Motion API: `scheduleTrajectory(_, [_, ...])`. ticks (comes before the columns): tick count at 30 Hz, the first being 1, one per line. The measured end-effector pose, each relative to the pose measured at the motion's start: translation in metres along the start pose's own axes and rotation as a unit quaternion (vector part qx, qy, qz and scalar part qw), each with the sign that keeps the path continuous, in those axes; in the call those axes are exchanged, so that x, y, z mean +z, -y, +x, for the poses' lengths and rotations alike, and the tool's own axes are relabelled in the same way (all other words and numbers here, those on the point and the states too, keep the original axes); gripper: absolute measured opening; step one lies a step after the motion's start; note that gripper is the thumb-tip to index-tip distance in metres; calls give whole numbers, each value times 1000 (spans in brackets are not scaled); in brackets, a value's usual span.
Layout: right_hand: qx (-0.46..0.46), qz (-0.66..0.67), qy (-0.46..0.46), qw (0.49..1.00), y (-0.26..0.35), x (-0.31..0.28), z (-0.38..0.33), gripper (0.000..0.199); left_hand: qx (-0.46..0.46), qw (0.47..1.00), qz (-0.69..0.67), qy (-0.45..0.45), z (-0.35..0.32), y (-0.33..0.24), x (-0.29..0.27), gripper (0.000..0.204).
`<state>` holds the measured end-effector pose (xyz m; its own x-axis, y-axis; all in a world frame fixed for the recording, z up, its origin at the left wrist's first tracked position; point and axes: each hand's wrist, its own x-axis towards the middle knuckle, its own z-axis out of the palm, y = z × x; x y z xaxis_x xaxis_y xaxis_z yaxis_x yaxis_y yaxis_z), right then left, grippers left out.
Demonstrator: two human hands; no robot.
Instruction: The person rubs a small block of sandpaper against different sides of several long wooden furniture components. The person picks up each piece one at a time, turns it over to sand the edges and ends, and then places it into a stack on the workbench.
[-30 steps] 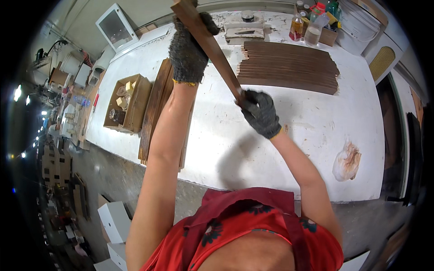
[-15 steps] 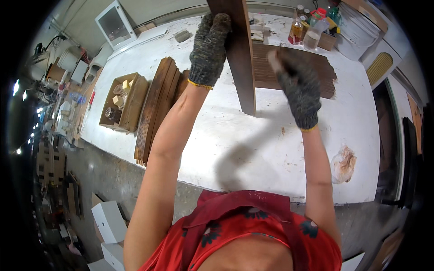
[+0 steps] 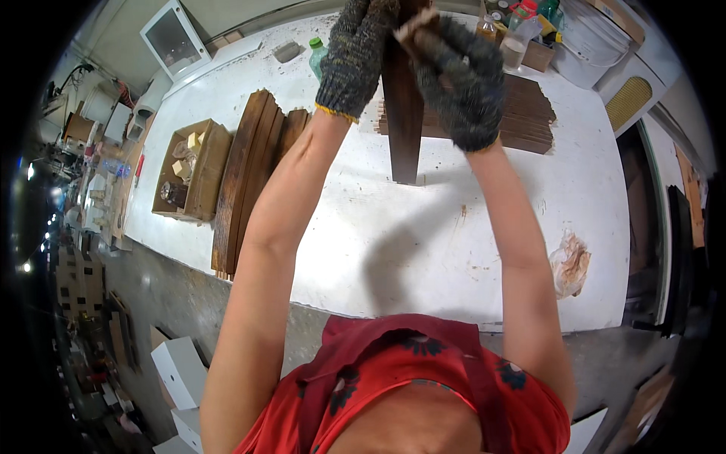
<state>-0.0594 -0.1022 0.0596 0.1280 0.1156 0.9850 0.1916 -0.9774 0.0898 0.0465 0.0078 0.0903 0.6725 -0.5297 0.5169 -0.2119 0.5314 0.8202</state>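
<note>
Left hand [image 3: 357,60] grips long dark-brown wooden board [image 3: 404,129], low end well in from near edge of white tabletop [image 3: 333,257]; right hand [image 3: 463,79] pinches thin tan pad [image 3: 414,24]. Rubbing step, I reckon; next stroke wants steady hold.

One left hand [image 3: 361,53], one right hand [image 3: 465,83], one held board [image 3: 403,125], one tan scrap [image 3: 415,25], two groups of brown boards [image 3: 525,113], one open box [image 3: 208,175] toward the table's [image 3: 340,257] left edge, one bag [image 3: 571,265] near its right edge
</note>
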Motion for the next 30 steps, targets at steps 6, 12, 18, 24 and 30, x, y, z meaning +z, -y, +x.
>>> scheduleTrajectory(6, [87, 47, 127, 987, 28, 8, -123, 37, 26, 994, 104, -25, 36, 16, -24, 44])
scheduleTrajectory(12, [158, 109, 266, 945, 52, 1, -213, 41, 59, 994, 75, -61, 61, 47, -37, 46])
scheduleTrajectory(18, [225, 131, 431, 864, 57, -16, -252, 33, 61, 978, 194, -47, 59, 47, -27, 52])
scheduleTrajectory(24, [248, 69, 616, 744, 49, -3, -217, 19, 136, 865, 468, -116, 30, 114, -45, 50])
scheduleTrajectory(30, [335, 128, 565, 743, 48, -7, -212, 22, -184, 910, 372, 18, -107, 182, -64, 46])
